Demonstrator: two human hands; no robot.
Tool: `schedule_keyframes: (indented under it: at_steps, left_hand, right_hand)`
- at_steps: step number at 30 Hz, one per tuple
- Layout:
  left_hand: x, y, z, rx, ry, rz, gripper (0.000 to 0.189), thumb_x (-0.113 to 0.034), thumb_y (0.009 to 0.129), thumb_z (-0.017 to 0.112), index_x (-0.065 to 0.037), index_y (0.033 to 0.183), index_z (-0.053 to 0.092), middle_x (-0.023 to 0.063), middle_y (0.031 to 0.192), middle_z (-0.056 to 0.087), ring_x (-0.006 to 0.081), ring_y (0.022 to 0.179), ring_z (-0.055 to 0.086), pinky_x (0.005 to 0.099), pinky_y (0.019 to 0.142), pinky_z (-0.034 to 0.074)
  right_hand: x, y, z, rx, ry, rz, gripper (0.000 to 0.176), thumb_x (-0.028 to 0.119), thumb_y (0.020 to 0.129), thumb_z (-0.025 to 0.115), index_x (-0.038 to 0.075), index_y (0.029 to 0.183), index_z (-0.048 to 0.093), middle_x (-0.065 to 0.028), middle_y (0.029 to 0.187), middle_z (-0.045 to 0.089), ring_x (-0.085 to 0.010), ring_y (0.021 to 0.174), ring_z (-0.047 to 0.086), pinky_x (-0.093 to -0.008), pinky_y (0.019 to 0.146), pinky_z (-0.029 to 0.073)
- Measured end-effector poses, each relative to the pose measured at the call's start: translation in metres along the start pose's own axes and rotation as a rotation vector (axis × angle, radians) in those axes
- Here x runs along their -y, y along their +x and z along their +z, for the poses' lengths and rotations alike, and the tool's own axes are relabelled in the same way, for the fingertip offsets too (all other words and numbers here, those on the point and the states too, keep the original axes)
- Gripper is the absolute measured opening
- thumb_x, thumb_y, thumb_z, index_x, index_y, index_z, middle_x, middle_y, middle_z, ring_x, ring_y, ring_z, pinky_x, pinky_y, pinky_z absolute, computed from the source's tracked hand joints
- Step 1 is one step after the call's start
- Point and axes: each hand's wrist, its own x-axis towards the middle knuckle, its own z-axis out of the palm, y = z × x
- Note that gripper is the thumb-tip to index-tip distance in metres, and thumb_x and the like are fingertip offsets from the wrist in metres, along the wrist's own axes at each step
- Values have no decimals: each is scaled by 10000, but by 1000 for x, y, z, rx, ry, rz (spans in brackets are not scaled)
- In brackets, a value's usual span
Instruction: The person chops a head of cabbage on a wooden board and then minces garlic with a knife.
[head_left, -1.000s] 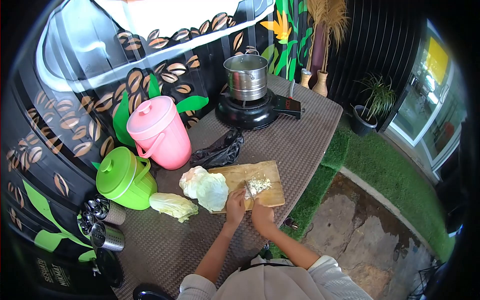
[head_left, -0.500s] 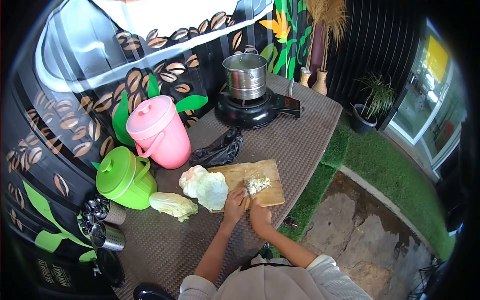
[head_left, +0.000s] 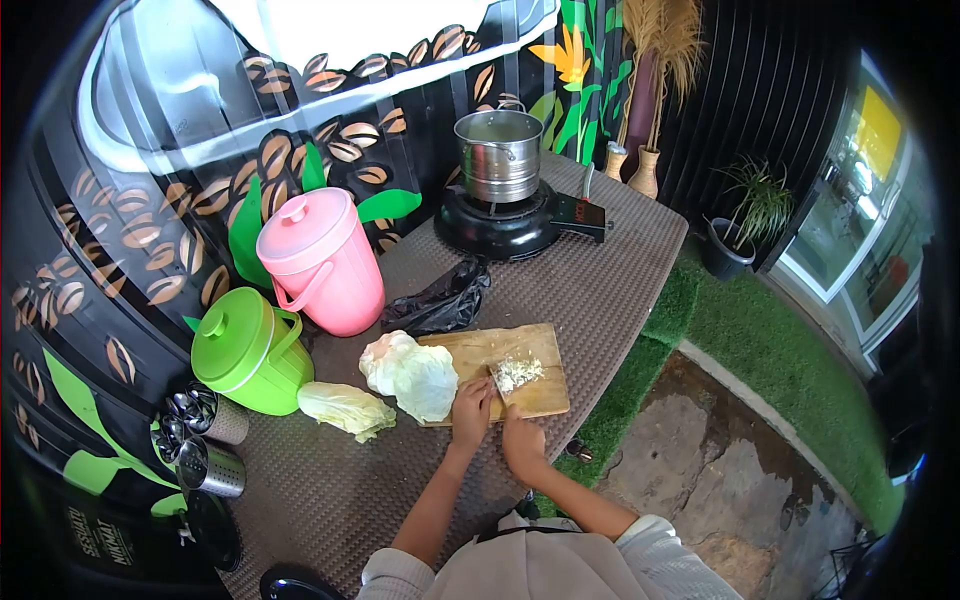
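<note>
On the wooden cutting board (head_left: 473,350) lies a small heap of finely chopped pale pieces (head_left: 518,374). My right hand (head_left: 522,440), closed at the board's near edge, grips a knife (head_left: 498,388) whose thin blade barely shows beside the heap. My left hand (head_left: 471,412) rests at the board, left of the knife, with its fingers bent and pressed together; whatever is under them is hidden. A pale green cabbage (head_left: 424,382) sits against the board's left side, close to my left hand. Farther left is an elongated napa cabbage piece (head_left: 346,410).
Behind the board lies a black plastic bag (head_left: 440,297). A metal pot (head_left: 499,158) stands on a black portable stove (head_left: 500,225) at the back. Pink (head_left: 335,270) and green lidded jugs (head_left: 255,350) line the wall, near perforated cutlery holders (head_left: 212,468). The table's right edge (head_left: 625,355) runs beside the board.
The camera view has shifted slightly. Both hands stay at the board's near edge, with only slight movement around the chopped heap.
</note>
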Motion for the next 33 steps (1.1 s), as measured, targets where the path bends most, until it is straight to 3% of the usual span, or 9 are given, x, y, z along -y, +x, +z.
schedule_keyframes:
  at_steps: [5,8,14,17,21,23,27,29,33]
  left_hand:
    - [7,3,2,26,-21,-24,177,-30,828,648,19,988,707,154,1035,683,306,1003,609,373,859,505]
    - [7,6,1,67,5,-58,167,-21,825,643,19,974,708,152,1032,683,309,998,604,373,856,504]
    - [7,4,4,-20,1,-23,150,-42,835,643,17,955,709,142,1021,667,313,972,600,384,838,502]
    - [1,5,2,-13,-16,-34,146,-51,829,654,17,946,710,132,1012,660,307,963,595,384,828,497]
    - [0,5,0,2,7,-17,143,-49,822,663,17,939,710,124,1002,662,296,958,588,380,824,492]
    - [0,5,-1,17,-10,-47,145,-50,823,662,13,944,712,119,997,664,290,962,584,374,831,489]
    - [6,5,1,0,-11,-22,154,-51,819,665,7,953,715,114,999,669,292,957,588,373,831,494]
    - [3,4,1,-27,-26,-20,159,-49,814,666,0,956,718,110,1009,675,293,958,595,369,832,499]
    - [4,3,0,-22,-30,-35,154,-36,807,668,3,947,719,112,1013,681,290,969,600,368,834,503]
  right_hand:
    - [-17,33,-7,-28,45,-53,203,131,843,564,-17,976,528,-149,720,674,-302,653,697,-398,571,553]
    - [-25,44,-48,110,-5,-238,208,118,838,556,-26,986,536,-180,779,675,-320,690,695,-411,608,555]
    - [0,13,-1,-48,84,58,191,122,860,537,-19,989,527,-198,800,679,-319,715,699,-421,635,560]
    - [5,17,0,42,124,98,191,131,862,544,-17,983,533,-194,817,682,-319,726,699,-422,650,561]
    - [-9,41,-25,20,104,-17,280,147,866,545,-24,1082,498,-125,745,693,-293,684,708,-386,571,564]
    - [-10,39,-54,94,54,-127,168,119,868,525,-1,985,532,-166,802,691,-301,749,706,-433,658,562]
    - [-7,22,-9,88,2,-101,203,111,869,516,-6,1035,509,-160,768,688,-306,742,706,-443,644,561]
    - [2,12,9,-83,18,55,123,118,867,538,23,944,522,-97,724,687,-238,650,703,-370,593,568]
    - [1,31,-7,-42,84,1,118,113,870,529,21,944,523,-111,720,684,-256,657,705,-376,606,567]
